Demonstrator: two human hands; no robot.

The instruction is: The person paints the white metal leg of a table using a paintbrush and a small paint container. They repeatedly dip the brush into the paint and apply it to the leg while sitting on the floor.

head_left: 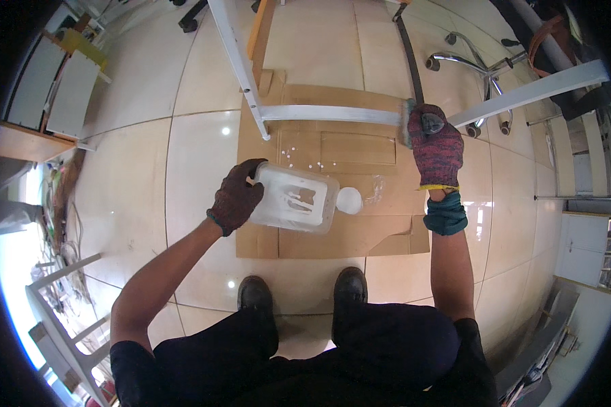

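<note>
My left hand (237, 197), in a dark knitted glove, is closed on the edge of a translucent plastic jug (319, 203). The jug lies level, its upper side looks cut open, and white paint (299, 203) coats its inside. A round white cap (349, 201) shows at its right end. My right hand (436, 146), in a red and dark knitted glove, is closed around a greyish-green pad (408, 123) whose exact kind is unclear. That pad touches the right part of a white metal crossbar (332, 114). The fingers partly hide it.
Flattened cardboard (319, 241) with white drops lies on the tiled floor (129, 190) beneath the frame. A white upright (237, 61) stands left of the crossbar. A chair base with casters (482, 68) is at the far right, a cabinet (68, 88) at the far left.
</note>
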